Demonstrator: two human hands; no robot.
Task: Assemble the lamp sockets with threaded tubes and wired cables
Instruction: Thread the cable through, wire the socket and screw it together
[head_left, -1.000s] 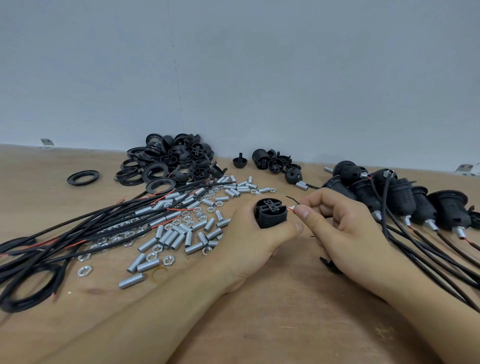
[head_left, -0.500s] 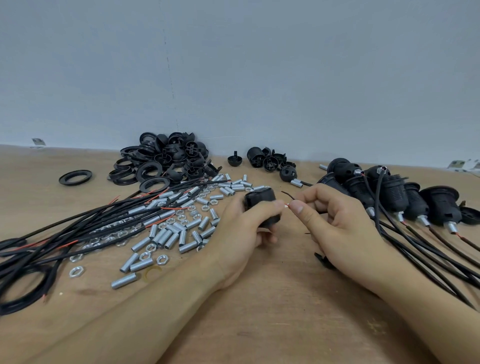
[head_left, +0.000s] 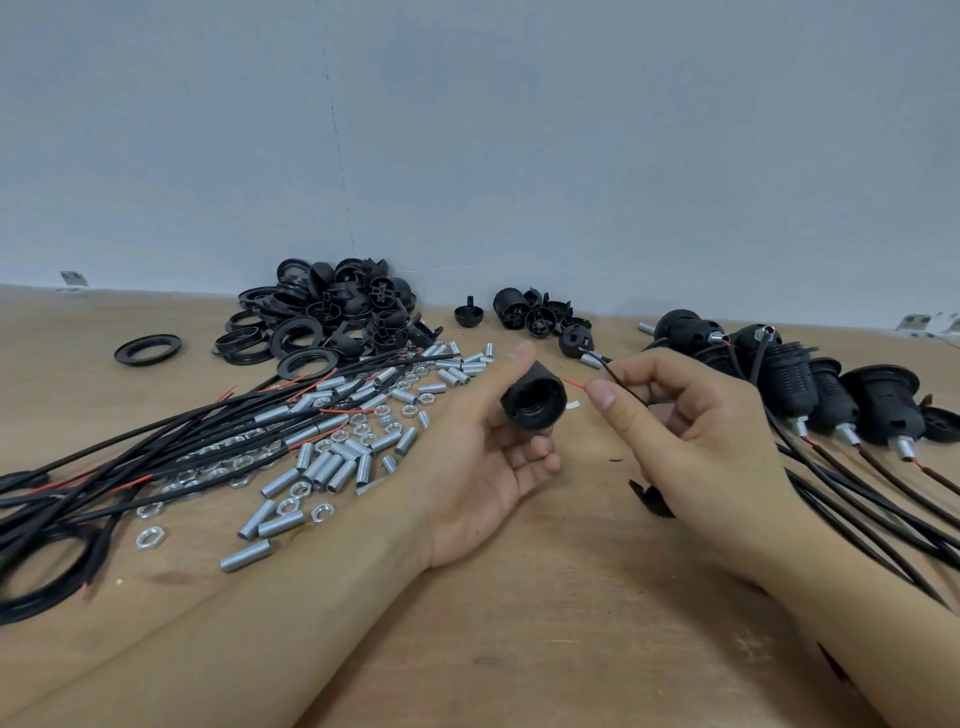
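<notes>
My left hand (head_left: 483, 462) holds a black lamp socket body (head_left: 534, 401) between thumb and fingers, its threaded open end turned toward me. My right hand (head_left: 685, 436) pinches a thin wire (head_left: 621, 384) whose red tip (head_left: 573, 384) sits just right of the socket. A small white piece shows between the two hands. Black wired cables (head_left: 156, 447) lie in a bundle at the left. Silver threaded tubes (head_left: 332, 467) and nuts (head_left: 150, 536) are scattered beside them.
A heap of black socket parts and rings (head_left: 332, 322) lies at the back, with one loose ring (head_left: 148, 349) to its left. Assembled sockets with tubes and cables (head_left: 831, 395) line the right side. A small black piece (head_left: 649, 499) lies under my right wrist.
My left hand has turned the socket so its open end faces me instead of its closed top. The red wire tip has come away from the socket's side.
</notes>
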